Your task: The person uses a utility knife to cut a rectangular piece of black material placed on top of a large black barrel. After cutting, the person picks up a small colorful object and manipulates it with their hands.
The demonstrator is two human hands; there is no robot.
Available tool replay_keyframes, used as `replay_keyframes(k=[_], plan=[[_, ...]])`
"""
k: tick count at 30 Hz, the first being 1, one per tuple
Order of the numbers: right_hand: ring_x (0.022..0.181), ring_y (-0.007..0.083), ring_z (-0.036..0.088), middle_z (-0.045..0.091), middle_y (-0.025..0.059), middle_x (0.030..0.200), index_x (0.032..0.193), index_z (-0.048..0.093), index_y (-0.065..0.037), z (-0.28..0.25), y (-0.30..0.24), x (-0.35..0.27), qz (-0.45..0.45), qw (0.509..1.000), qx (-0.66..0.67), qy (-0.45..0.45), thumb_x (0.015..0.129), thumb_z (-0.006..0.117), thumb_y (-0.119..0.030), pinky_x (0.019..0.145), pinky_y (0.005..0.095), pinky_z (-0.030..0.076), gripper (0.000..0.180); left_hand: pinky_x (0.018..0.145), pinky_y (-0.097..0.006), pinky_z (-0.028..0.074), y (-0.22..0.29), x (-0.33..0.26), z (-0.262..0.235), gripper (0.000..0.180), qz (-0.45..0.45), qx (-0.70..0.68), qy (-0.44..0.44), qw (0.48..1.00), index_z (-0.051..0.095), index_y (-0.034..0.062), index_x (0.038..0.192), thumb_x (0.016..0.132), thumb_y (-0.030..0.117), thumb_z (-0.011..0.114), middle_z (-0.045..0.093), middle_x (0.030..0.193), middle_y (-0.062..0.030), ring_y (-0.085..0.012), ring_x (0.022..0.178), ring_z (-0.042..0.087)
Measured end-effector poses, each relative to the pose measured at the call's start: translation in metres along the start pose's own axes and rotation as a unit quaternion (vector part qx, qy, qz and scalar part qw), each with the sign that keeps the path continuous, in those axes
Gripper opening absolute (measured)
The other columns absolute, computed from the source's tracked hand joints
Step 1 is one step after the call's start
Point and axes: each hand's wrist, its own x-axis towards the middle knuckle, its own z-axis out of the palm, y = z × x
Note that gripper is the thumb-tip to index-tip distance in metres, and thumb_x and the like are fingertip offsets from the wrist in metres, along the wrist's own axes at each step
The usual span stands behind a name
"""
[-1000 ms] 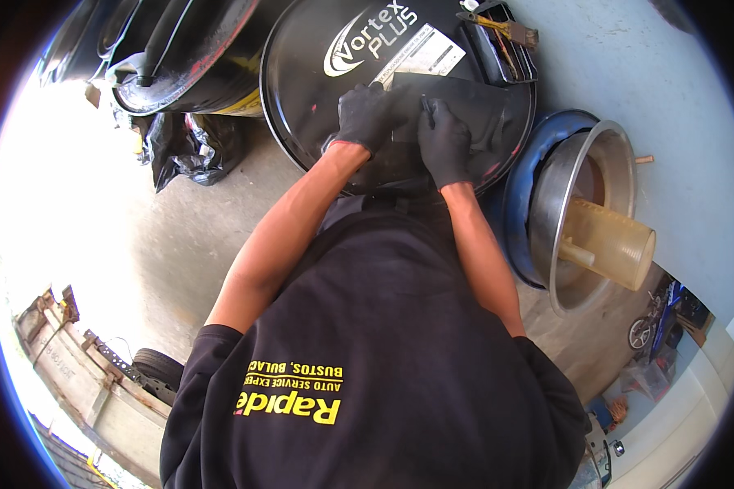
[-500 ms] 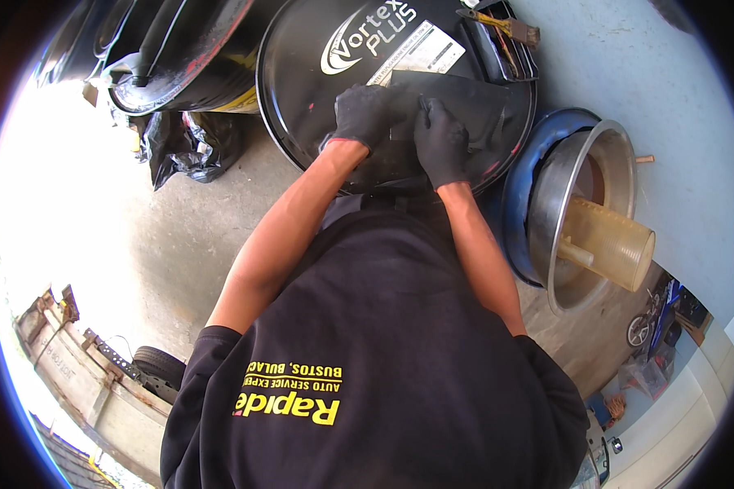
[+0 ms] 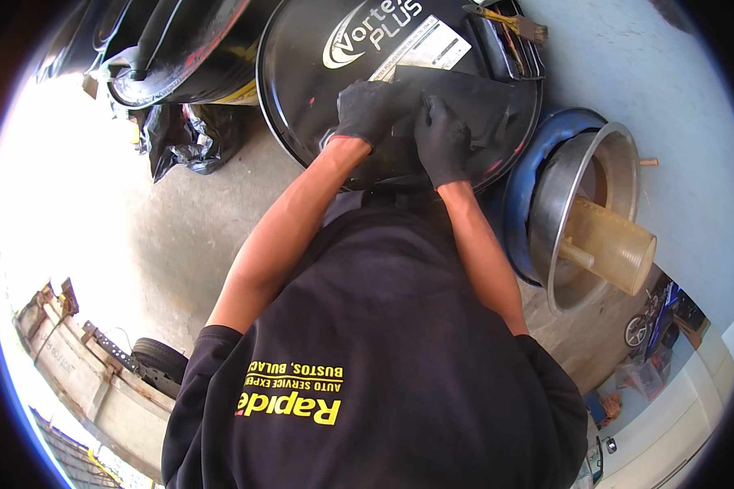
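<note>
A black drum point(image 3: 302, 90) with a white label point(image 3: 440, 49) on its lid stands in front of me. Across the lid lies a thin, dark, flexible sheet point(image 3: 489, 102), covering part of the label. My left hand point(image 3: 367, 110), in a black glove, is closed at the sheet's left side, its fingertips hidden. To its right my right hand point(image 3: 444, 138), gloved the same way, is curled over the sheet with thumb and forefinger pressed together. Whatever small dark thing may be in that pinch is too hard to make out.
On the drum's far right edge sits a black tray point(image 3: 510, 53) with a paintbrush point(image 3: 506, 23) across it. To the right stands a blue drum point(image 3: 518, 204) holding a metal basin point(image 3: 550, 281) and a yellowed plastic jug point(image 3: 616, 244). A black plastic bag point(image 3: 192, 138) lies left.
The view has shifted slightly, so the drum and tray sit a little higher and further right. Both hands keep nearly the same pose over the sheet.
</note>
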Motion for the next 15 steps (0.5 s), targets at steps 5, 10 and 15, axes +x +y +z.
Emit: replay_keyframes(k=[5,10,15], plan=[[0.087,0.0427,0.071,0.074,0.0207,0.093,0.105,0.071,-0.006,0.0011,0.0001,-0.0002,-0.003,1.0,0.007,0.011,0.1,0.063,-0.018,0.076,0.0525,0.055,0.015,0.078,-0.048,0.06,0.0006,0.0009,0.0001,0.048,-0.008,0.0,-0.006,1.0,0.072,0.0399,0.135,0.087,0.044,0.078,0.078,0.096,-0.0133,-0.0345,0.089,0.076],[0.086,0.042,0.072,0.074,0.0211,0.092,0.108,0.07,-0.005,0.0018,0.0015,0.0003,-0.016,1.0,-0.008,0.0,0.101,0.061,-0.018,0.076,0.0525,0.057,0.017,0.078,-0.048,0.06,0.0016,-0.0001,-0.0014,0.045,0.0,-0.005,0.007,1.0,0.074,0.0383,0.132,0.087,0.043,0.077,0.078,0.094,-0.0135,-0.0346,0.088,0.076],[0.089,0.0406,0.073,0.074,0.022,0.096,0.113,0.068,-0.003,0.0054,0.0022,0.0005,-0.046,0.999,-0.026,0.0,0.095,0.062,-0.013,0.078,0.0514,0.058,0.021,0.078,-0.048,0.059,0.0026,0.0035,-0.0016,0.041,-0.013,0.001,-0.013,1.0,0.077,0.0342,0.127,0.086,0.041,0.078,0.078,0.095,-0.0116,-0.0345,0.089,0.075]])
